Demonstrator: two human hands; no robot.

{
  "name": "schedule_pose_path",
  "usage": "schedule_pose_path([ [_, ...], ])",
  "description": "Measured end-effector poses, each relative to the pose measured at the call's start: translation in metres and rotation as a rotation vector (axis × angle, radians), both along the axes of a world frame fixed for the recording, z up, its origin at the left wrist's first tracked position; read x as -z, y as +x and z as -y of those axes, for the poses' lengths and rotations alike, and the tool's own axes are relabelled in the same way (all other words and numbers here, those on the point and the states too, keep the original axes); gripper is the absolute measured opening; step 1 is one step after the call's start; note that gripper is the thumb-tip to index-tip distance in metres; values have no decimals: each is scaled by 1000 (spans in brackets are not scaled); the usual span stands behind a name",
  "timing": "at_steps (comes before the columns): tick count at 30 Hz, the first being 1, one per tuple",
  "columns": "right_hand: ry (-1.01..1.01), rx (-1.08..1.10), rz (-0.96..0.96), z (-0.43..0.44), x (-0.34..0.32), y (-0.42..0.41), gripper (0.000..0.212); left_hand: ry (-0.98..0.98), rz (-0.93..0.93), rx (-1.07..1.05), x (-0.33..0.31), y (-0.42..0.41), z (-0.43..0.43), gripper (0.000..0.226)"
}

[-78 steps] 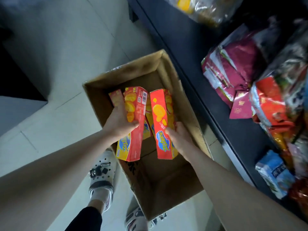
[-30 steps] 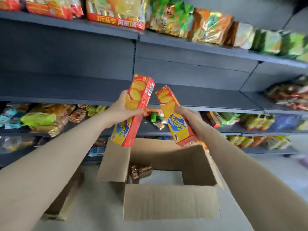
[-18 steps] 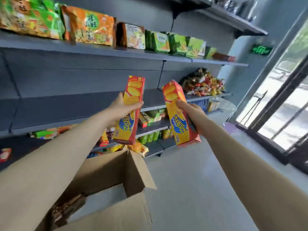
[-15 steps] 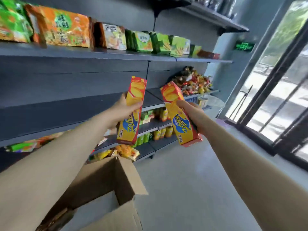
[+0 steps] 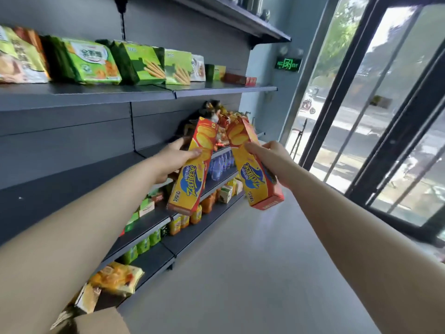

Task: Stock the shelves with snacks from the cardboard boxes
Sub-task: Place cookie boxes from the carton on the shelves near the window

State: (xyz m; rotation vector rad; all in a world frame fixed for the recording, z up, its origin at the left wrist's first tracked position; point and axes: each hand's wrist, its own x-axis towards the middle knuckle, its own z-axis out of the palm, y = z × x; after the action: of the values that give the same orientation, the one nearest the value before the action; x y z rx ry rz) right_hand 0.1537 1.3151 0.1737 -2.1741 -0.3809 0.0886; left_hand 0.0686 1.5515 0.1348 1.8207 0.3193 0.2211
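The left hand point(image 5: 173, 156) grips a tall red-and-yellow snack box point(image 5: 192, 174) near the middle of the view, thumb laid across its printed front and fingers curled behind it. The right hand point(image 5: 269, 155), at 3 o'clock from the left one, holds a second snack box point(image 5: 255, 169) of the same print, fingers wrapped round its right edge. Both boxes are in the air, clear of any shelf. Their tops lean together toward 12 o'clock and nearly meet, while their bottoms splay apart.

Behind them at 12 o'clock, a heap of wrapped sweets point(image 5: 221, 114) sits on the grey middle shelf point(image 5: 72, 179) (most of its bare surface shows at 9 o'clock). The upper shelf point(image 5: 120, 92) at 10 o'clock carries green snack packs point(image 5: 96, 61). A corner of the cardboard box point(image 5: 101, 321) shows at 7 o'clock, at the bottom edge. Small bottles point(image 5: 221, 165) stand on a lower shelf between the two boxes. A green exit sign point(image 5: 288, 64) glows at 1 o'clock, and tall windows point(image 5: 361, 116) fill 3 o'clock.
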Motion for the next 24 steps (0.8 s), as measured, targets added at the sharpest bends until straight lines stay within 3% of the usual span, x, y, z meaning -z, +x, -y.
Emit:
schedule_pose_path([
  [5,29,35,-28,-4,-3,118,32,71,21,4,-18,117,-10,65],
  [15,-45,60,29,15,2,355,42,240,36,-59,-33,348,10,45],
  [17,-42,47,42,23,-3,407,43,254,15,-82,-37,397,19,55],
  [21,-21,30,18,42,-18,510,37,332,-8,-137,-44,508,24,102],
  [24,18,21,15,45,-32,584,36,307,-18,-165,-56,570,32,73],
])
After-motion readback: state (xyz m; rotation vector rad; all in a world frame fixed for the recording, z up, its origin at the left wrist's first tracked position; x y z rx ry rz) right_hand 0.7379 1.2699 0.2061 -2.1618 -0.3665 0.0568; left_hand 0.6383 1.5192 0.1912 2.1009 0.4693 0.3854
